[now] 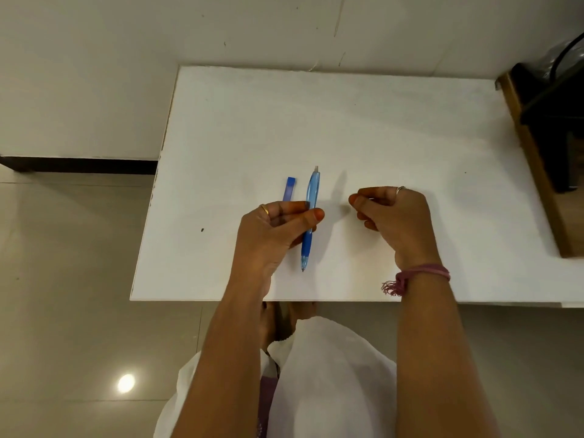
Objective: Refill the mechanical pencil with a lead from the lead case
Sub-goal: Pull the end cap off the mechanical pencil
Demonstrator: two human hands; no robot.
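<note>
My left hand (275,229) grips the blue mechanical pencil (311,216) at mid-barrel, tip pointing toward me and the pale cap end pointing away. A slim blue lead case (289,189) lies on the white table (347,121) just left of the pencil, its near end hidden behind my left fingers. To the right of the pencil, my right hand (392,213) hovers with fingers curled and thumb pinched to forefinger. Whether anything thin sits in that pinch is too small to tell.
The table's near edge runs just below my wrists and its left edge is close to the lead case. A small dark speck (202,230) lies on the left part. A wooden frame with dark objects (543,128) borders the right side.
</note>
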